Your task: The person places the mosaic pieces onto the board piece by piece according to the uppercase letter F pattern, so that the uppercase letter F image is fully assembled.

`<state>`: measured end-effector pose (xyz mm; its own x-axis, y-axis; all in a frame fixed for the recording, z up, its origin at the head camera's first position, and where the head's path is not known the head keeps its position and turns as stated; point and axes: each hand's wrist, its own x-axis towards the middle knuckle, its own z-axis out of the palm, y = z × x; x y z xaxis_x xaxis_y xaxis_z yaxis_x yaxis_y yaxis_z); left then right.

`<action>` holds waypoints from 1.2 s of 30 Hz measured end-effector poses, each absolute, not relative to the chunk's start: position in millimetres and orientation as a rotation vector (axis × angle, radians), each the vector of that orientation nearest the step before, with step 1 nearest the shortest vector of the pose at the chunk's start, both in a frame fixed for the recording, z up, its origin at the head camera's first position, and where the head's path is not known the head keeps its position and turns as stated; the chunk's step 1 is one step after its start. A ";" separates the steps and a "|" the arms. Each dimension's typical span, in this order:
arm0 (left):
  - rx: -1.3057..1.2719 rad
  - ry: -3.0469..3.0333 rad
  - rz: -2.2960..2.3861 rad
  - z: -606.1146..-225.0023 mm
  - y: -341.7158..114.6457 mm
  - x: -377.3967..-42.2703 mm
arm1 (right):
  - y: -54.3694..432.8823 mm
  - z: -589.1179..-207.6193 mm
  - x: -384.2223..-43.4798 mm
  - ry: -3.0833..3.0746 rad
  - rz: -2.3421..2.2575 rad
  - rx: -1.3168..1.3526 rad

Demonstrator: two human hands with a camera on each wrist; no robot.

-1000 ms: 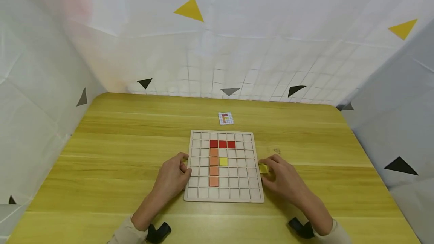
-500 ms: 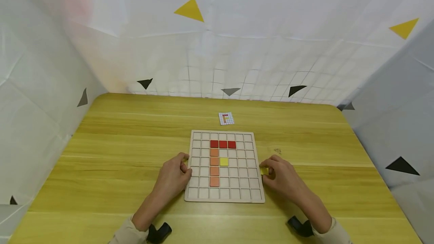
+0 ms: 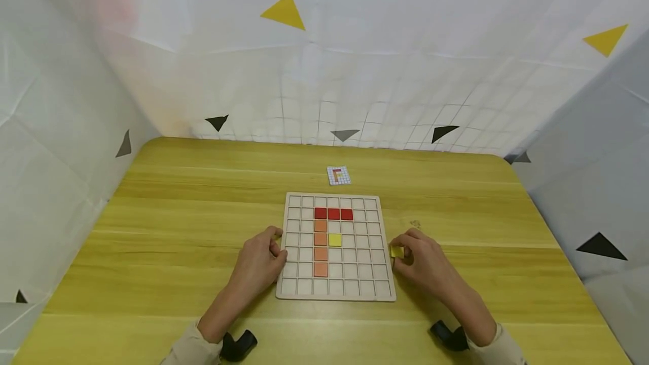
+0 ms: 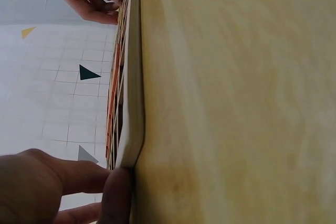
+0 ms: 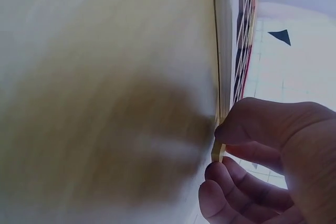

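Note:
A light wooden grid board (image 3: 355, 289) lies on the table. On it sit a row of red tiles (image 3: 333, 214), a column of orange tiles (image 3: 320, 253) and one yellow tile (image 3: 334, 240). My left hand (image 3: 258, 261) rests at the board's left edge; in the left wrist view its thumb (image 4: 115, 195) touches the board's side near the corner. Beside the right edge, my right hand (image 3: 425, 258) pinches a second yellow tile (image 3: 397, 251) between thumb and fingertips. The right wrist view shows this tile (image 5: 218, 150) edge-on, close to the table surface.
Behind the board lies a small card (image 3: 338, 176) printed with a coloured grid pattern. The wooden table (image 3: 172, 213) is bordered by white sheeting (image 3: 405, 61) at the back and sides. Black straps (image 3: 238, 345) are on both wrists.
The thumb of my right hand has closed in on the loose yellow tile, and tile and fingertips have shifted slightly right. The left hand and the tiles on the board stay put.

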<state>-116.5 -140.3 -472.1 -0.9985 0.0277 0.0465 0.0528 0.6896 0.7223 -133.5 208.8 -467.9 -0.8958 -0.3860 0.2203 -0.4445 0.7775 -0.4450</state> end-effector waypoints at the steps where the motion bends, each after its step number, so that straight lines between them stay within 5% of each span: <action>1: -0.070 -2.858 -1.222 -471.9 -140.4 -116.6 | 208.5 -467.5 -133.5 -2.850 0.758 0.668; 36: -0.058 -2.873 -1.217 -471.0 -139.8 -116.7 | 189.7 -453.0 -134.8 -2.791 0.731 0.752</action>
<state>-116.7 -139.8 -471.0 -0.9991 0.0261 0.0337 0.0424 0.6953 0.7175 -134.8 189.7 -453.0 -0.8608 -0.4299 0.2724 -0.5082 0.7543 -0.4156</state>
